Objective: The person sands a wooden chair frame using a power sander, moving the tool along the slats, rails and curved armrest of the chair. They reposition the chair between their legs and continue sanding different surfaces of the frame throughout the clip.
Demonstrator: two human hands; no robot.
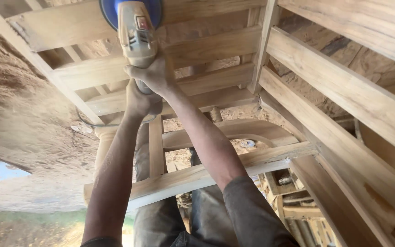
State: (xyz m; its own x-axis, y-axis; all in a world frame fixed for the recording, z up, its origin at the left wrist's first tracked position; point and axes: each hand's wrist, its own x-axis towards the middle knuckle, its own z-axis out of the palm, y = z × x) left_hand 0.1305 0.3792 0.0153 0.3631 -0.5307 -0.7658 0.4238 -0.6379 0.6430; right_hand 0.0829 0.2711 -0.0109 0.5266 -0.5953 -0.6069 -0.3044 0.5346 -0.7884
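Head view: at left lies sawdust-covered ground (19, 114), rough and tan. The left hand (139, 101) wraps the sander's (136, 32) rear, largely hidden behind the right hand (154, 73), which is closed around the grey body. The blue disc guard is cut off by the top edge, resting far on a pale wooden slat (88, 23). Right, smooth slats (344, 91) of a frame run diagonally.
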